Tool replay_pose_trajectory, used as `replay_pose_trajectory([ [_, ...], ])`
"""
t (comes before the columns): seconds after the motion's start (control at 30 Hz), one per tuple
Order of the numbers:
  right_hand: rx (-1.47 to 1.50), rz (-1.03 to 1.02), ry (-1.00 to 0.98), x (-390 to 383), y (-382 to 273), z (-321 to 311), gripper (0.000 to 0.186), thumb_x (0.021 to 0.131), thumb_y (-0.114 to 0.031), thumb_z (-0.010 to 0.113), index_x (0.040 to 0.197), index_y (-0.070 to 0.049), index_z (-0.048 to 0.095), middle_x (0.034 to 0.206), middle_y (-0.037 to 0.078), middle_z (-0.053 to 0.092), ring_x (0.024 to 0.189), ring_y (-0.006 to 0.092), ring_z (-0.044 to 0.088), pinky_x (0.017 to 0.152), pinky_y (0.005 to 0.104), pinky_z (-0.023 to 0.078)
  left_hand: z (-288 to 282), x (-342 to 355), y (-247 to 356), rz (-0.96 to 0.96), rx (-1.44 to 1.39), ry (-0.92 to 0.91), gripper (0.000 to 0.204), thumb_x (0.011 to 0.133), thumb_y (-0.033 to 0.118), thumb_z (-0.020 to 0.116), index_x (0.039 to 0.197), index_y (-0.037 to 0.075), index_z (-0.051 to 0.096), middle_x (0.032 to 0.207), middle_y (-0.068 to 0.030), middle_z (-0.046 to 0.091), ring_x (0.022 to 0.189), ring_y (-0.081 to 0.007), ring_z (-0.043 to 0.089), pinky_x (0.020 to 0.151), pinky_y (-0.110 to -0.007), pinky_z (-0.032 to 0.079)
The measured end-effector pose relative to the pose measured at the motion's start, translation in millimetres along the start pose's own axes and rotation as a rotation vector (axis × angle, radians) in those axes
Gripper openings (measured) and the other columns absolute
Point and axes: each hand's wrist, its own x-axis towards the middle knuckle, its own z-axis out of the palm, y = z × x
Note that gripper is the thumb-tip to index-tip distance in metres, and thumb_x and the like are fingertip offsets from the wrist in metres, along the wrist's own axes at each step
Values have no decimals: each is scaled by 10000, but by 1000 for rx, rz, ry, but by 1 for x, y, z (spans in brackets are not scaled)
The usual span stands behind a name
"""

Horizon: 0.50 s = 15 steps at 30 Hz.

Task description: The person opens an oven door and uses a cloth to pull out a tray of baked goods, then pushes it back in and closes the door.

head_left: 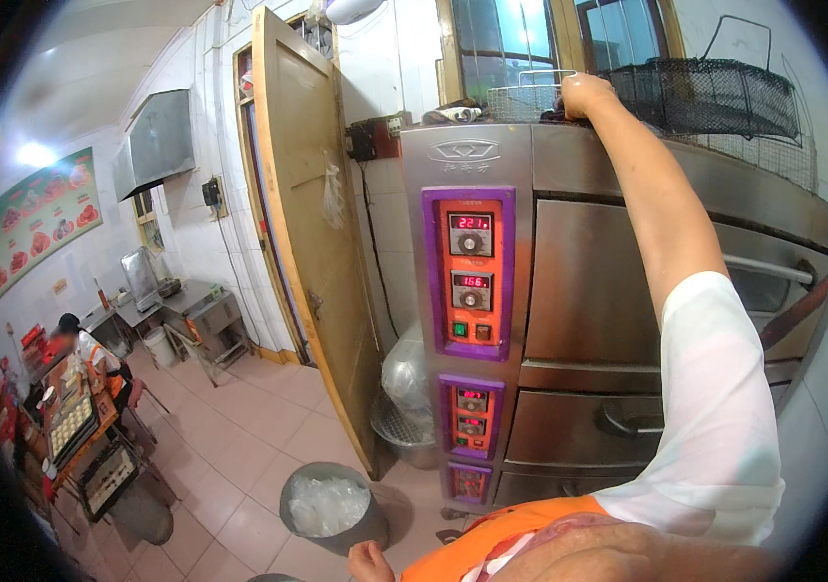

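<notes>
My right arm reaches up to the top of the steel deck oven (579,281). There my right hand (587,95) is closed, its fingers turned away, over something dark beside a small wire basket (523,103). What it grips is hidden; the basket's wire handle ends close to the knuckles. Just right of the hand lies a large black mesh basket (700,95). Low in the view, my left hand (370,561) hangs with curled fingers and nothing visible in them. It is nearest a grey bin (336,524) lined with clear plastic.
A wooden door (312,223) stands ajar left of the oven. Purple-framed control panels (470,276) run down the oven front. At the far left a person (99,354) sits by a table with a tray of pale dough pieces (73,422). Steel counters (196,301) line the back wall.
</notes>
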Motion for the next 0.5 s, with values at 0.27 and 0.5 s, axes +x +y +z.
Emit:
replay_pose_trajectory([
  [0.27,187,104,22,-3,13,-1,386,723,-269,709,1016,-22,670,1083,172,641,1023,308,615,854,409,500,0,0,19,-39,-288,-29,183,890,185,576,867,5,598,711,-80,627,619,-134,564,585,-290,477],
  [0.5,12,66,-72,5,10,5,381,728,-241,725,1041,-30,670,1109,151,638,1031,297,618,851,396,516,-16,-5,35,-9,-229,-38,251,904,269,560,878,23,602,746,-96,609,673,-181,544,622,-339,454],
])
